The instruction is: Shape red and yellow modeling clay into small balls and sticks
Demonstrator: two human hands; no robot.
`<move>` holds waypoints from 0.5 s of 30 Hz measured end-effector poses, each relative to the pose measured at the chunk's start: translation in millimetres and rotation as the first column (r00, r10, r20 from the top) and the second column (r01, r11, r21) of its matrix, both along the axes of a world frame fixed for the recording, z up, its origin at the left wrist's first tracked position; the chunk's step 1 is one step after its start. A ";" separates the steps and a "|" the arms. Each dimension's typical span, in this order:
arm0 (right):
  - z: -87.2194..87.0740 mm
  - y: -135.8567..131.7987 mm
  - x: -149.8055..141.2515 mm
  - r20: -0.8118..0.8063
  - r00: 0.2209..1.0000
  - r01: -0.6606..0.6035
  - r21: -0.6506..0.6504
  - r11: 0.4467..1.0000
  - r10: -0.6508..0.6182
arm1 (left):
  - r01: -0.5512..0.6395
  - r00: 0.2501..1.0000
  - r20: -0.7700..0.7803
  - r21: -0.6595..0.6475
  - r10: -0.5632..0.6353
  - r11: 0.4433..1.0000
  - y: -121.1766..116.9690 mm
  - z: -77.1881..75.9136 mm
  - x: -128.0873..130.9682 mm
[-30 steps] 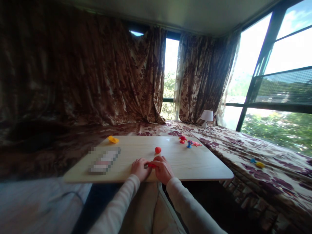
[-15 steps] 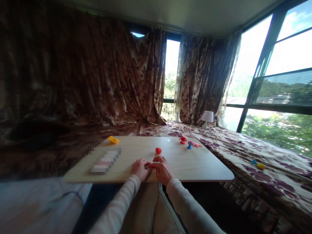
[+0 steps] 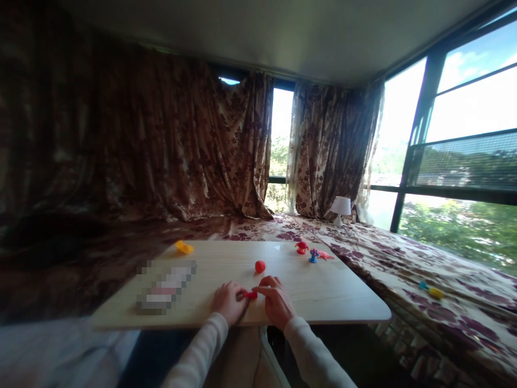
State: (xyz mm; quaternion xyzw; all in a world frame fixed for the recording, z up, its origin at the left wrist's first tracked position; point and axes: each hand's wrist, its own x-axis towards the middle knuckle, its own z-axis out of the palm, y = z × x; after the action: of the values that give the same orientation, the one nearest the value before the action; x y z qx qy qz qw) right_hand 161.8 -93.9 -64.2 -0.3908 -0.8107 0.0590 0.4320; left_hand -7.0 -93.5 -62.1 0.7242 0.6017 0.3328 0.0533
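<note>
My left hand (image 3: pixel 228 303) rests near the front of the pale wooden table, its fingers closed on a small red piece (image 3: pixel 251 295). The piece sticks out to the right from between thumb and fingers, and its inner end is hidden. My right hand (image 3: pixel 277 302) lies just to the right with fingers apart. Its outstretched index finger is close to the tip of the red piece; whether it touches I cannot tell. Beyond the hands sits a red ball (image 3: pixel 260 267), perhaps of modelling clay.
A yellow toy piece (image 3: pixel 184 247) lies at the table's far left, above a blurred-out flat object (image 3: pixel 167 288). At the far right stand a red toy figure (image 3: pixel 301 247), a blue one (image 3: pixel 313 256) and a pink one (image 3: pixel 325 255). A white lamp (image 3: pixel 341 207) stands behind.
My right hand has moved a little to the right, off the red piece, so more of it shows. My left hand keeps its hold. The view has tilted upward.
</note>
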 end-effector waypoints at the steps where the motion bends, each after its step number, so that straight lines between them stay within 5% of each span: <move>1: 0.9 -1.8 -0.8 0.018 1.000 0.000 0.000 1.000 0.000 | 0.002 1.000 -0.002 0.001 -0.002 1.000 0.6 -0.5 -0.2; 15: -0.6 -3.7 -2.2 -0.067 0.996 0.059 -0.018 0.998 -0.060 | 0.001 1.000 -0.016 0.001 -0.001 1.000 -1.7 1.9 0.2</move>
State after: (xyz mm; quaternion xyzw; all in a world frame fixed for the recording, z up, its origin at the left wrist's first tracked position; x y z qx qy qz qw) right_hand 159.6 -97.6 -64.8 -0.4159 -0.7831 0.0659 0.4576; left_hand -6.8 -95.2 -60.1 0.7273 0.6014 0.3273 0.0482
